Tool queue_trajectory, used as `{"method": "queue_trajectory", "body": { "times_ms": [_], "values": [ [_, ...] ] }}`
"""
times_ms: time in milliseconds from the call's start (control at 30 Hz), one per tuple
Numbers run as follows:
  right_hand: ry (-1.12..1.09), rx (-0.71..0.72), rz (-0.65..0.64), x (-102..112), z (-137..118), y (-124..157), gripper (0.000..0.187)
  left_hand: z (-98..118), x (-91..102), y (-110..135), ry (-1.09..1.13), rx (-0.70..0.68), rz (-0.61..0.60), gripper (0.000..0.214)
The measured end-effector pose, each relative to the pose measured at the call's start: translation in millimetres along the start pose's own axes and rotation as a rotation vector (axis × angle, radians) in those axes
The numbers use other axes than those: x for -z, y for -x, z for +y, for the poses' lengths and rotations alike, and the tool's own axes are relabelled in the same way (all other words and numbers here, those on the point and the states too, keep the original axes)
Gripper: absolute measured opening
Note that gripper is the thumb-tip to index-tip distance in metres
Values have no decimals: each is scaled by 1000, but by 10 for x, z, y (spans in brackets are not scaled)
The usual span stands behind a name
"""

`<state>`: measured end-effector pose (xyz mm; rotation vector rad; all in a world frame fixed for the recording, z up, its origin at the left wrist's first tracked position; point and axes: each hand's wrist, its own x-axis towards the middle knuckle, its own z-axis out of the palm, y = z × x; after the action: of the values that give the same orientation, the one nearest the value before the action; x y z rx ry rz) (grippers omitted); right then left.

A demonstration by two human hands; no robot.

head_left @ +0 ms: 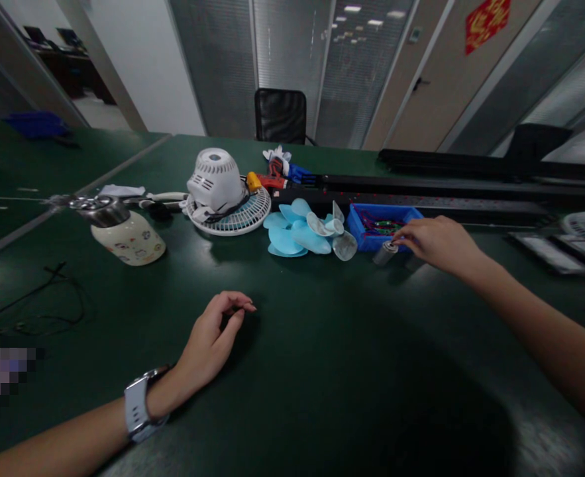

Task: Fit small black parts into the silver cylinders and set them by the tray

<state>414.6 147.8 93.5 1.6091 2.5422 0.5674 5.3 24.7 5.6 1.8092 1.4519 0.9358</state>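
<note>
My left hand (pixel 212 338) rests on the dark green table (pixel 322 371) near its front, fingers curled loosely with nothing in them; a watch is on the wrist. My right hand (pixel 436 242) reaches far right and pinches a small silver cylinder (pixel 384 252) lying beside a blue tray (pixel 359 228) of small parts. Left of the tray lie light blue fan blades (pixel 292 232) and a clear blade piece (pixel 344 244). Further left, a white fan motor housing (pixel 215 179) sits on a round white grille (pixel 237 218).
A cream bottle with a metal cap (pixel 123 235) lies on its side at the left. Red and yellow tools (pixel 269 180) and a white glove lie behind the fan. A long black rail (pixel 421 199) crosses the back. A black chair (pixel 279 116) stands beyond; cables trail at left.
</note>
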Motion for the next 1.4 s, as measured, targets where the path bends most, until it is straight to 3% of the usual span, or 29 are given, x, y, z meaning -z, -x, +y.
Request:
{"method": "queue_trajectory", "body": {
  "times_ms": [233,667,967,1133,1267,1400],
  "values": [
    [0,13,-1,2,17,-15,21,6,6,3,-18,-1,-11,18],
    [-85,-112,6,-159,82,119,31,-48,4,-3,-24,-12,-18,17],
    [31,-82,191,-204,-101,272,36,-38,8,3,-23,-17,-13,18],
    [-152,-354,393,-287,20,555,47,-56,2,0,-19,-17,-9,17],
    [-420,-540,324,-625,132,691,59,-79,-6,-2,-21,-6,-30,17],
    [-630,-677,277,-867,143,650,54,-86,-4,-2,-16,-5,-42,16]
  ]
}}
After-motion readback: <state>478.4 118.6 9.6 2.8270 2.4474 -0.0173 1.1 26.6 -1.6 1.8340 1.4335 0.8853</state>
